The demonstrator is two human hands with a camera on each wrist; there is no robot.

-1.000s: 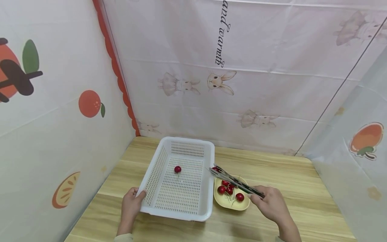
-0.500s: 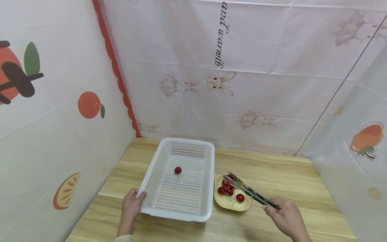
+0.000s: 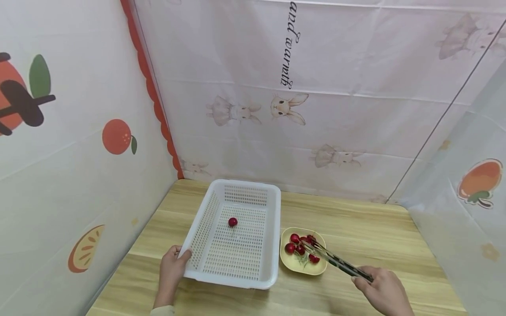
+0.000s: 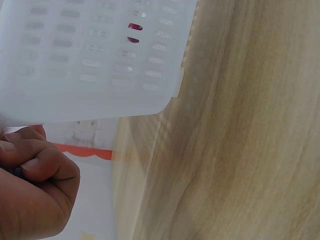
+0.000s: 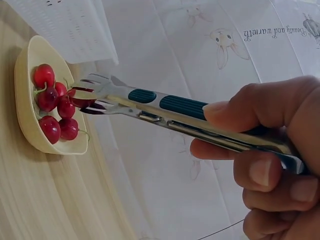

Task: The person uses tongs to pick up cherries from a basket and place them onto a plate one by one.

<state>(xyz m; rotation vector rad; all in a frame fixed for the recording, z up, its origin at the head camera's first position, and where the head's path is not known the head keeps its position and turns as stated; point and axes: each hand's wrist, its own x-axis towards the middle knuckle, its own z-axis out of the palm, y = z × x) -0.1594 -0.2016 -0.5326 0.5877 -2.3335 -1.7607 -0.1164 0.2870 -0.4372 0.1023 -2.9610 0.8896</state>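
With its thumb over the rim, my left hand (image 3: 171, 271) holds the near left corner of a white perforated plastic basket (image 3: 274, 245). One red cherry (image 3: 233, 222) lies inside the basket. My right hand (image 3: 384, 287) grips metal food tongs (image 5: 185, 120) with teal handle inlays and fork-like ends. Those ends are over a small pale yellow dish (image 3: 293, 264) of several red cherries (image 5: 48, 131) with stems. In the right wrist view a dark red cherry (image 5: 81, 98) shows between the tong ends; whether they squeeze it I cannot tell. Curled left fingers (image 4: 52, 162) appear below the basket in the left wrist view.
Basket and dish stand side by side on a light wood-grain table (image 3: 356, 219). Printed cloth walls (image 3: 245, 145) rise behind and at both sides. The basket's right wall is close beside the dish.
My right hand has drawn the tongs back and right, from the basket's right rim to above the dish's right part. A cherry at the tong ends moved with them. Left hand and basket stay put.
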